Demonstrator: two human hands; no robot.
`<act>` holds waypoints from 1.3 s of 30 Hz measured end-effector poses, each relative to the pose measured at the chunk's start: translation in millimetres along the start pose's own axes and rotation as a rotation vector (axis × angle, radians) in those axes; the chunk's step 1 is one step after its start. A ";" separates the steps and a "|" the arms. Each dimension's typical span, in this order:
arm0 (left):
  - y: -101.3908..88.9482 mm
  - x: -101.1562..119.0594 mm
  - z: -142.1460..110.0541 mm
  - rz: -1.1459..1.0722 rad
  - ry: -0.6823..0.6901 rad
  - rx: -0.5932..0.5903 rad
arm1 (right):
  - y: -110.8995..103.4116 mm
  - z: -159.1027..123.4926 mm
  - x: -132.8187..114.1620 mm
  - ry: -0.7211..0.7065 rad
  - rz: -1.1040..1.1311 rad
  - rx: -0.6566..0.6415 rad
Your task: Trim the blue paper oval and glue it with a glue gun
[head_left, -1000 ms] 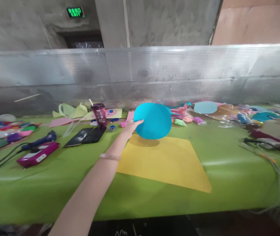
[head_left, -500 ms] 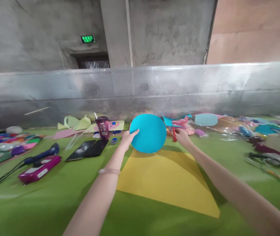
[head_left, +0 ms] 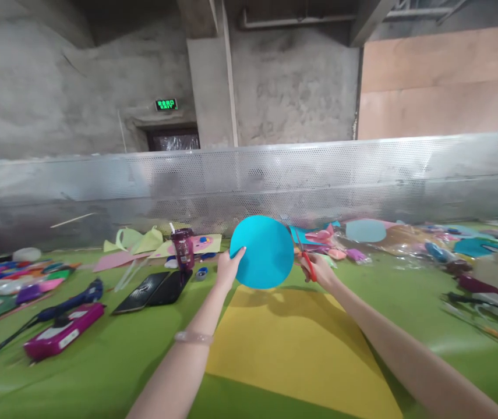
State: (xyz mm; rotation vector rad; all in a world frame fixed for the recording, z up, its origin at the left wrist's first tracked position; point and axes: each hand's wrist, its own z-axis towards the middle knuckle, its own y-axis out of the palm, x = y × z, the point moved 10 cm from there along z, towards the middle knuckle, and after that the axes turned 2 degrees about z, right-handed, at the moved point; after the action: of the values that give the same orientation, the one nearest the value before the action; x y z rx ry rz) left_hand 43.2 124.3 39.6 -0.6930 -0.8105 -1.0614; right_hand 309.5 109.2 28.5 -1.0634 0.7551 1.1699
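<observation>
A round piece of blue paper [head_left: 262, 252] is raised above the table. My left hand [head_left: 228, 269] pinches its left edge, thumb in front. On the other side, my right hand [head_left: 318, 270] is closed around the red handles of a pair of scissors [head_left: 311, 266], whose blades point up beside the circle's right edge. Whether the blades touch the paper I cannot tell. Below both hands a large yellow sheet [head_left: 301, 343] lies flat on the green tabletop.
Left of my arm are two dark phones [head_left: 141, 293], a purple cup with a straw [head_left: 183, 249] and a magenta power strip [head_left: 65, 331]. Coloured paper scraps [head_left: 325, 235] and plastic wrapping lie along the back. A perforated metal panel [head_left: 253, 180] stands behind the table.
The view has tilted upward, so the scene sits lower. My right hand has turned the scissors, and their blades now show beside the circle. My left hand keeps its hold on the blue paper.
</observation>
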 end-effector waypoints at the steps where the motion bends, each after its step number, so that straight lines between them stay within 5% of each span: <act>1: 0.6 0.3 0.0 0.009 0.003 -0.003 | 1.2 -1.4 -1.4 -0.001 0.000 -0.007; 39: 4.9 8.0 -1.2 0.046 0.051 -0.012 | 12.9 -6.7 -3.5 0.018 0.016 -0.070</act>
State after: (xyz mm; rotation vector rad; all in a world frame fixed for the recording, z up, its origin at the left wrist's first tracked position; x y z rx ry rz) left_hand 50.2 121.2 45.2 -0.6893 -0.7416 -1.0398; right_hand 296.4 102.1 26.0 -1.1286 0.7428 1.2093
